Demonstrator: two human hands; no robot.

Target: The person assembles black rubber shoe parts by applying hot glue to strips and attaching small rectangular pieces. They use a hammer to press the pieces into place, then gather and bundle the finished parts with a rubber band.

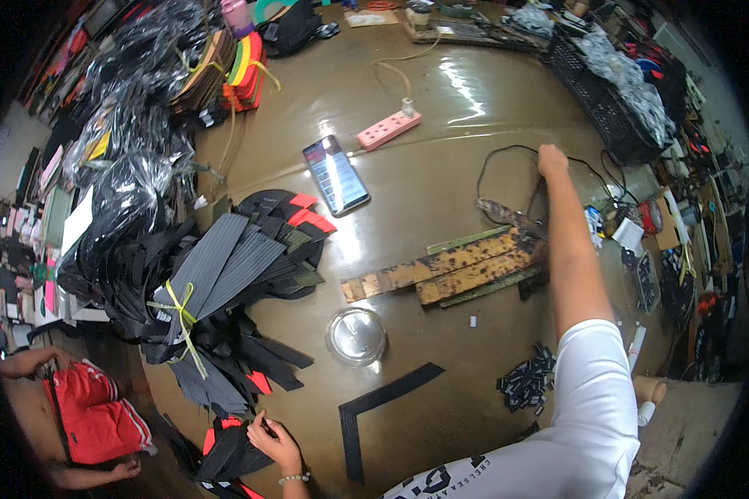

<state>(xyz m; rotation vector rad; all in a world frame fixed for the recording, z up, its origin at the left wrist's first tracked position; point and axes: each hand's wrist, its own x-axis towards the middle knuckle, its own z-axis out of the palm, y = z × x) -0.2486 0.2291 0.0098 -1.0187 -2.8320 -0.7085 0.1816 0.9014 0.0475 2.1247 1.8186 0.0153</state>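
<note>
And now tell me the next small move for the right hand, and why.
Probably ease the black cord away from the stained wooden boards with the right hand: that hand is at the cord, whose loose loop comes down beside the boards and could get in the way.

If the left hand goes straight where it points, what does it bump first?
Probably the heap of dark strips, near the red piece, though the height of the left hand is unclear.
</note>
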